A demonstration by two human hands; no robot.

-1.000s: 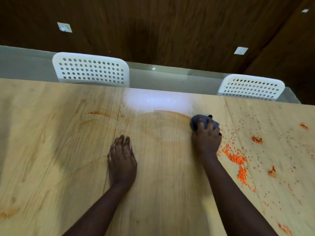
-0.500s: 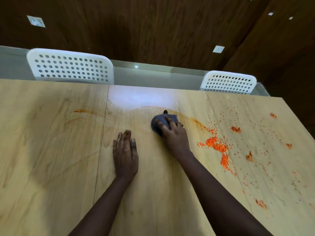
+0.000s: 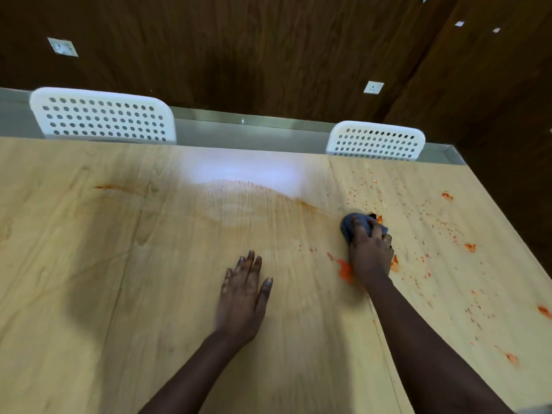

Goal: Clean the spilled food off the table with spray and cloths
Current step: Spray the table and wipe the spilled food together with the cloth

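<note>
A: Well, start with the biggest thing. What fills the frame?

B: The desk (image 3: 125,264), pale wood, across the whole lower two thirds. Two white perforated chairs stand behind its far edge, the left chair (image 3: 103,116) in the upper left, the right chair (image 3: 375,141) in the upper right, against a dark wood wall.

A: And the mess?

B: The spilled food (image 3: 346,269) is orange, in crumbs and small clumps. The thickest bit shows at centre right, just beside the wrist, with scattered specks running down the right side of the desk. A thin orange smear (image 3: 119,188) arcs across the upper middle, and the wood inside that arc looks damp.

A: The hands, then?

B: The left hand (image 3: 243,297) lies flat on the desk at centre, fingers straight and close together, holding nothing; it looks to be bracing. The right hand (image 3: 370,252) is at centre right, its fingers curled over and clamped on a bunched grey-blue cloth (image 3: 352,224), pressing it to the wood at the edge of the spill.

A: So which step?

B: Wiping, I'd judge, with the left half mostly done and the right side not yet cleaned. No spray bottle is in view.

A: What does the next move call for?

B: Probably a firm sweep that gathers the crumbs into one heap rather than scattering them toward the right edge. The smear would likely need a damp pass too.
</note>
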